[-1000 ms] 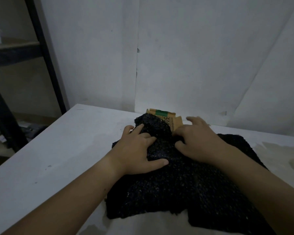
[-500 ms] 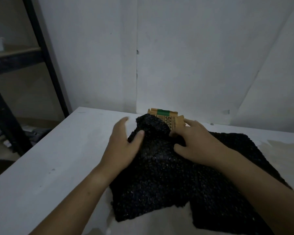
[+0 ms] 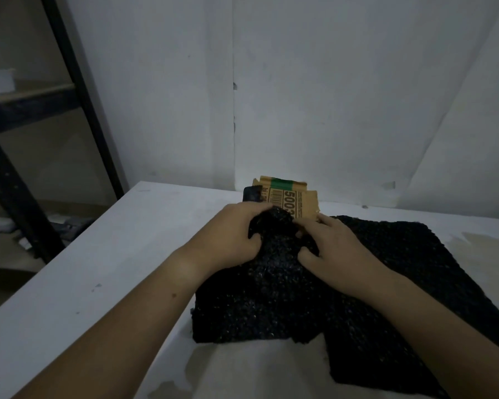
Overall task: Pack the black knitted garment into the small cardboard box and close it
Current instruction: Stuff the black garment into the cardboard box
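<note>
I see one black garment (image 3: 271,298), one cardboard box (image 3: 288,197), two bare hands and one white bench (image 3: 113,254).

The box sits at the bench's far edge, close to the pale wall (image 3: 329,96). It is brown, with a green band, a barcode and large digits on a raised flap. A dark patch shows at its left end; I cannot tell whether that is fabric inside or only shadow.

Most of the garment lies outside the box. It is spread across the middle and right of the bench, reaching toward the near edge. Its far end is bunched into a lump, touching the front of the box flap.

Both forearms reach in from the near edge. The left hand (image 3: 231,234) wraps the lump from the left, fingers curled over its top and thumb pressed into the near side. The right hand (image 3: 334,249) lies on the fabric just right of the lump, fingers curled into the knit and thumb stretched out toward the left hand. The two hands sit close together, squeezing the bunched fabric between them.

One dark metal rack (image 3: 78,90) stands off the bench's left edge.
</note>
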